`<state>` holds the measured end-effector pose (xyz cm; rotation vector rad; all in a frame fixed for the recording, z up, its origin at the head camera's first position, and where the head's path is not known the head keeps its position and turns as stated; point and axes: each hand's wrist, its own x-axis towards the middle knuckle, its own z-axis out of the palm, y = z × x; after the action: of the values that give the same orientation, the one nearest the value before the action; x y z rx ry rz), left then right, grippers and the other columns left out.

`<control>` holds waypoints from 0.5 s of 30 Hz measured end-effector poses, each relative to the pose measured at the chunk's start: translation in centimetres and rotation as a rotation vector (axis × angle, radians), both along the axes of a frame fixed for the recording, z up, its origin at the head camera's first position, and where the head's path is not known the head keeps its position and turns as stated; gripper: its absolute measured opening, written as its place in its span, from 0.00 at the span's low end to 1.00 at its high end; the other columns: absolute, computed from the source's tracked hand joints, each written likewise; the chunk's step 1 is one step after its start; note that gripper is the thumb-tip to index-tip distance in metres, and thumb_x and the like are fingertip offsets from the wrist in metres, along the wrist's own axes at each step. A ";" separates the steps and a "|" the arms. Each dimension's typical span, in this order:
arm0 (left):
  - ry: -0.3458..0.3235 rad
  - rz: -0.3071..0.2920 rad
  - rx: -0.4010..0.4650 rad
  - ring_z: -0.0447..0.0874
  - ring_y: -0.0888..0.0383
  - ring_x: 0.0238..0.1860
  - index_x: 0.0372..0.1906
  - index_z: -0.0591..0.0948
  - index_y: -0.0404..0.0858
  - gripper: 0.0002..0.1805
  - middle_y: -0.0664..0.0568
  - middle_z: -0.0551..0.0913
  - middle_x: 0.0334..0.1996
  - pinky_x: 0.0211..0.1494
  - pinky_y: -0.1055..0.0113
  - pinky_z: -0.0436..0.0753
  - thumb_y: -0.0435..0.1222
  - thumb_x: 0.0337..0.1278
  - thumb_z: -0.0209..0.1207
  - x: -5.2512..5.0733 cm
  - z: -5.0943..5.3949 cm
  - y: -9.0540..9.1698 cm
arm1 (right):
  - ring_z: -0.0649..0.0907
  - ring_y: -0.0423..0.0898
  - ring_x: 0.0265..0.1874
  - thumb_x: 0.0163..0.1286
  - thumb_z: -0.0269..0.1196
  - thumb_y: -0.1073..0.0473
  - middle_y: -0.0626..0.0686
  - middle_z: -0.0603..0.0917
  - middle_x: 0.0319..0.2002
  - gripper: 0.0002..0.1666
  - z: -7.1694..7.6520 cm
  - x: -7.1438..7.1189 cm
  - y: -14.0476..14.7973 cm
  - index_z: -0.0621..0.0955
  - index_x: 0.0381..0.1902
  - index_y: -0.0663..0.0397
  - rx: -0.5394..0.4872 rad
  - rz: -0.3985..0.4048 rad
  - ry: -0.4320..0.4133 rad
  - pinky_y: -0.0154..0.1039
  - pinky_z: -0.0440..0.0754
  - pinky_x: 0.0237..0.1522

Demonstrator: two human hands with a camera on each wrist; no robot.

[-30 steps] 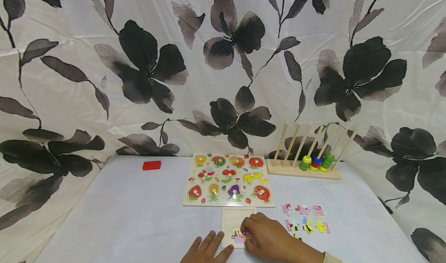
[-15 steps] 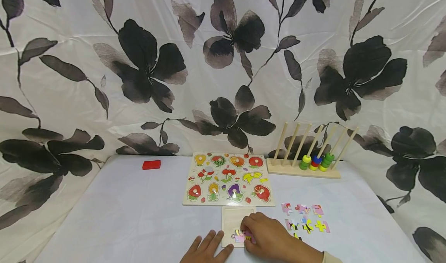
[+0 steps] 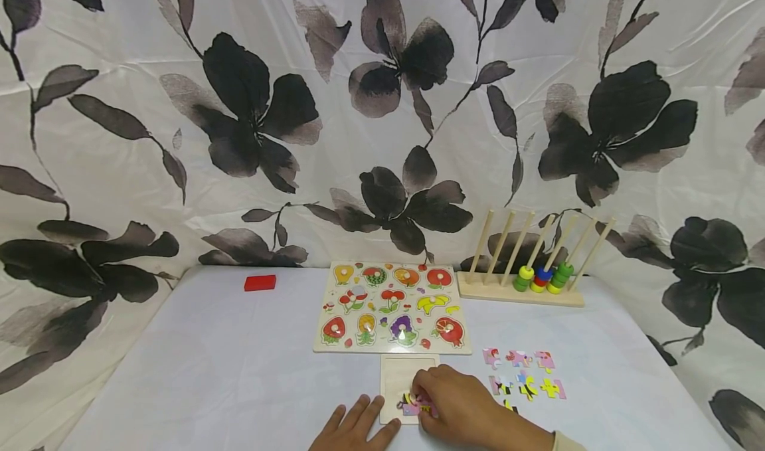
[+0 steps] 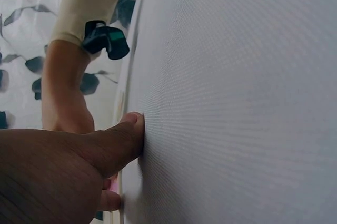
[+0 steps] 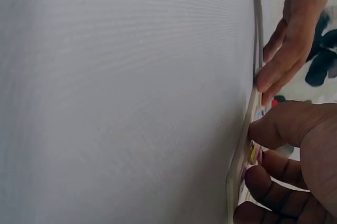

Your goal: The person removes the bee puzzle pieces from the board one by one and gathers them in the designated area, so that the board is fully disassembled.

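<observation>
In the head view, a small square wooden puzzle tray [image 3: 394, 369] lies at the front middle. Pink, yellow and black jigsaw pieces [image 3: 409, 408] sit in its lower part. My right hand [image 3: 457, 401] is over the tray's right side, its thumb and fingers bent around a jigsaw piece [image 5: 253, 153], seen edge-on in the right wrist view. The fingers partly hide that piece. My left hand [image 3: 355, 428] lies with spread fingers at the tray's lower left, fingertips touching its edge. In the left wrist view, the left thumb [image 4: 129, 129] rests on the tabletop.
Several loose jigsaw pieces [image 3: 527, 388] lie right of the tray. A fruit peg puzzle board [image 3: 382, 348] lies just behind it. At the back right stands a wooden peg stand [image 3: 508, 294] with coloured rings. A red block [image 3: 260, 283] lies at the back left.
The right fingers shift very slightly over the tray, and a bit more of the yellow and black print shows beside them. The left hand stays where it was.
</observation>
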<state>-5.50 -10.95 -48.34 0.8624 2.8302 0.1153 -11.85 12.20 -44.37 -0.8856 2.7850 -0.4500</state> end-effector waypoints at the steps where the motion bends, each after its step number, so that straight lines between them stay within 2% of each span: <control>1: 0.001 0.000 0.000 0.69 0.47 0.72 0.72 0.74 0.60 0.45 0.50 0.70 0.73 0.67 0.42 0.73 0.79 0.59 0.35 0.0 0.0 0.0 | 0.73 0.36 0.35 0.61 0.73 0.50 0.34 0.72 0.30 0.14 0.0 0.0 0.0 0.79 0.40 0.37 0.003 -0.004 0.001 0.40 0.75 0.31; 8: 0.010 -0.003 -0.007 0.69 0.47 0.72 0.71 0.74 0.60 0.46 0.50 0.70 0.73 0.66 0.42 0.73 0.79 0.59 0.34 0.0 -0.2 0.0 | 0.73 0.36 0.33 0.61 0.74 0.49 0.35 0.74 0.30 0.15 -0.1 0.2 -0.3 0.79 0.40 0.39 0.007 -0.036 -0.005 0.40 0.77 0.32; 15: 0.024 -0.011 0.008 0.70 0.46 0.71 0.71 0.75 0.60 0.46 0.49 0.71 0.72 0.65 0.42 0.74 0.79 0.59 0.33 0.1 -0.3 0.0 | 0.72 0.36 0.31 0.60 0.75 0.51 0.36 0.72 0.29 0.15 0.0 0.4 -0.4 0.79 0.39 0.39 -0.019 -0.049 -0.008 0.37 0.74 0.30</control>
<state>-5.45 -10.99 -48.62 0.8867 2.8485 0.1154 -11.45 11.83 -44.40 -0.8187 2.8052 -0.4874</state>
